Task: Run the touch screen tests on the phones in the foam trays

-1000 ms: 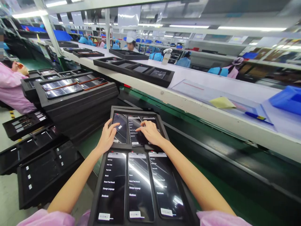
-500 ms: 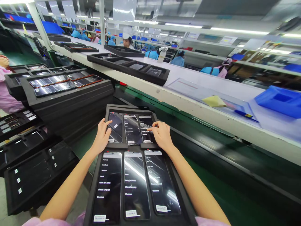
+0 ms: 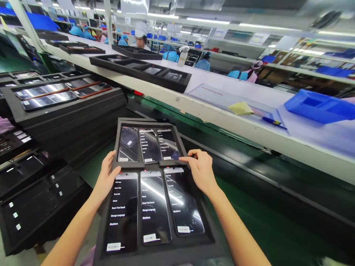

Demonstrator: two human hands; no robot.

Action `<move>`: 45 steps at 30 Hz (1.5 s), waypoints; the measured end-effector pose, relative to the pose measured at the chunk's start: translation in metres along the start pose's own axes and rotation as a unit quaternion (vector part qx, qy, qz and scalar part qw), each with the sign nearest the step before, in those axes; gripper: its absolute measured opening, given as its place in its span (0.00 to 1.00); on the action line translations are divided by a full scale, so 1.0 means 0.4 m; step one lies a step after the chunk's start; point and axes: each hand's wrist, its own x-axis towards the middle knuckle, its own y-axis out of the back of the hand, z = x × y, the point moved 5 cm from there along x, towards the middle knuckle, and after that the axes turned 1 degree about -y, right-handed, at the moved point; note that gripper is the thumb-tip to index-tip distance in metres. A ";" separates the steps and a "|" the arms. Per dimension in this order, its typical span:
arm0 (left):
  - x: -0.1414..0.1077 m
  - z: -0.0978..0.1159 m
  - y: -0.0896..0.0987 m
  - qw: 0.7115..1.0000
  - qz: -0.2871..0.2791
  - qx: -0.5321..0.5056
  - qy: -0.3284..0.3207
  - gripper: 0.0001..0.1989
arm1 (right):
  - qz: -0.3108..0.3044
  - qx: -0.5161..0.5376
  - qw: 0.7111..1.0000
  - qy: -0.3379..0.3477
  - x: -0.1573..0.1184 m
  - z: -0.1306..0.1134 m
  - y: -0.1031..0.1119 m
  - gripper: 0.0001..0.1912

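Note:
A black foam tray in front of me holds two rows of three smartphones. In the near row, the left phone, middle phone and right phone show white test menus. The far right phone and far middle phone also show menus; the far left phone looks dark. My left hand grips the tray's left edge, its thumb over the rim. My right hand is open, index finger stretched to the lower edge of the far right phone, other fingers bent, holding nothing.
At left, stacked black trays carry more phones, with darker trays below. Along the white bench lie a long black tray, a yellow cloth, a blue marker and a blue bin. Co-workers sit beyond.
My left hand has drawn back from the far left phone to the tray's edge. My right hand has moved off the far right phone's screen toward its lower edge. The view has shifted slightly.

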 end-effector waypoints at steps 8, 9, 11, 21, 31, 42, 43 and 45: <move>-0.190 -0.038 0.014 0.993 0.002 -0.054 0.107 0.35 | -0.067 0.021 0.997 -0.006 -0.283 -0.045 0.042 0.23; -0.192 -0.040 0.014 0.993 0.004 -0.055 0.108 0.36 | -0.072 0.015 0.997 -0.004 -0.298 -0.052 0.040 0.23; -0.192 -0.042 0.012 0.993 0.006 -0.056 0.107 0.37 | -0.078 0.004 0.997 -0.001 -0.313 -0.060 0.034 0.23; -0.224 -0.028 0.008 0.993 0.010 -0.060 0.103 0.37 | -0.048 -0.070 0.996 -0.004 -0.292 -0.083 0.017 0.21; -0.231 -0.039 0.013 0.991 -0.014 -0.081 0.104 0.37 | -0.106 -0.041 0.985 0.131 -0.255 -0.234 -0.037 0.20; -0.234 -0.006 0.013 0.996 -0.057 -0.002 0.065 0.40 | -0.046 -0.054 0.991 0.113 -0.238 -0.149 0.004 0.21; -0.234 -0.006 0.014 0.996 -0.059 -0.003 0.065 0.40 | -0.045 -0.054 0.991 0.111 -0.233 -0.139 0.008 0.21; -0.233 -0.008 0.014 0.996 -0.060 -0.005 0.073 0.39 | -0.038 -0.057 0.992 0.106 -0.214 -0.114 0.018 0.21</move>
